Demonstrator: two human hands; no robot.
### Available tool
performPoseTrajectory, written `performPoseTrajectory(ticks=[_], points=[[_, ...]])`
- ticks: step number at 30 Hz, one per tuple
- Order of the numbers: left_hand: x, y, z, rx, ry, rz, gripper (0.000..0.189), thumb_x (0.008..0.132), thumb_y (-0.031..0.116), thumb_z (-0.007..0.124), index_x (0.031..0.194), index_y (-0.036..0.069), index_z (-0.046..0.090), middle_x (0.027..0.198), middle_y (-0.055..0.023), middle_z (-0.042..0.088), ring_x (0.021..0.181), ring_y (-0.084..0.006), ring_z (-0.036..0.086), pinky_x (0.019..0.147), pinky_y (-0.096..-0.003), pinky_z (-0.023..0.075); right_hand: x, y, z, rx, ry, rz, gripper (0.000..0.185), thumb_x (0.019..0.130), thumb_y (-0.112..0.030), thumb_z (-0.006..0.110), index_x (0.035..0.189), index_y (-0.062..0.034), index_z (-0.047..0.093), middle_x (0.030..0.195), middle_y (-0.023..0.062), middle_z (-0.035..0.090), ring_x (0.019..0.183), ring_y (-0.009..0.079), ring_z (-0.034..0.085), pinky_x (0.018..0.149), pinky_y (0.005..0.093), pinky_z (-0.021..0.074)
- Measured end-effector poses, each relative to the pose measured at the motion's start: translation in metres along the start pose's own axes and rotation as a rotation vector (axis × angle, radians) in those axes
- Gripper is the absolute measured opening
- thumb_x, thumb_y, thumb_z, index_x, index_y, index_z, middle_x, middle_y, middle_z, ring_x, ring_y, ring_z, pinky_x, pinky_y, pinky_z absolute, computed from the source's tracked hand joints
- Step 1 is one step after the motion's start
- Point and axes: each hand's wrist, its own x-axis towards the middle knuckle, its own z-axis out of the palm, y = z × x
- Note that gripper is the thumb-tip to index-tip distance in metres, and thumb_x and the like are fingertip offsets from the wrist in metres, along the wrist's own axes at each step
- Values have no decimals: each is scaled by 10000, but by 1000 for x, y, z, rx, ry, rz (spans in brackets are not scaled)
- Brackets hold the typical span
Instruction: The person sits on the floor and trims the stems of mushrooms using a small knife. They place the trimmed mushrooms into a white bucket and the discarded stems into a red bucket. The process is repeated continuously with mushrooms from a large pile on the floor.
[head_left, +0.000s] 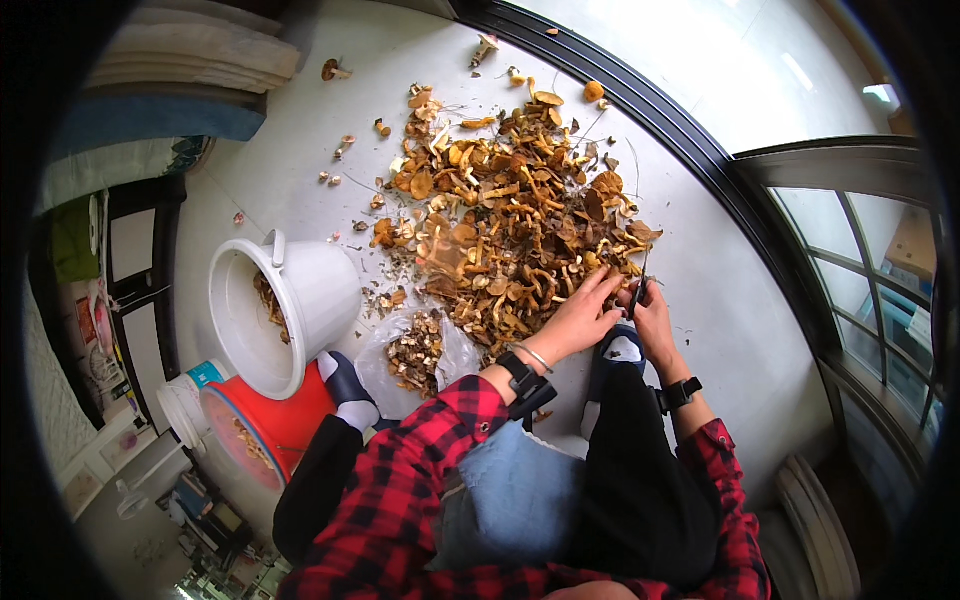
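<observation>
A large heap of brown and yellow mushrooms (517, 217), mixed with dry leaves and needles, is spread over the pale floor. My left hand (585, 311) reaches onto the heap's near right edge, fingers extended among the mushrooms; whether the fingertips pinch one is not clear. Just right of it, my right hand (651, 315) is closed around dark-handled scissors (639, 291), with the blades pointing away from me. A clear plastic bag (375, 367) between my feet holds small cut mushroom pieces (417, 352).
A white bucket (322, 300) lies tipped at left with mushrooms inside. Near it are a red bucket (300, 420) holding pale pieces and a smaller white tub (176, 405). A black sliding-door track (660, 120) runs along the right. Loose mushrooms (334, 70) lie beyond the heap.
</observation>
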Motion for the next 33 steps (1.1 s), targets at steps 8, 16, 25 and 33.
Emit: performPoseTrajectory(ticks=[8,16,25,33], points=[[-44,-53,-63,576,154,131,337,888,163,589,1204,47,601,1270,-150,552,1146,-316,528,1004,-430,418,-2,-3,4,47,86,14,303,864,-225,713,993,-43,508,895,29,571,807,111,581,691,258,503],[-109,-77,-80,562,-241,-201,335,865,118,577,1196,68,591,1270,-144,549,1108,-315,562,895,-407,484,-4,-4,10,-95,66,-67,302,858,-214,721,972,-20,519,857,12,565,759,79,521,671,240,450],[-57,-95,-102,988,123,50,254,815,131,653,1057,70,610,900,-97,526,893,-296,569,778,-411,471,-14,-12,19,-136,67,-106,293,852,-184,721,970,-10,516,831,11,567,735,83,503,670,247,439],[-81,-63,-100,-858,456,-440,143,956,169,590,1053,68,619,1050,-22,638,909,-138,594,792,-260,482,-30,-44,42,-220,-169,-130,271,850,-166,720,964,-28,517,867,30,616,806,90,565,728,260,472]])
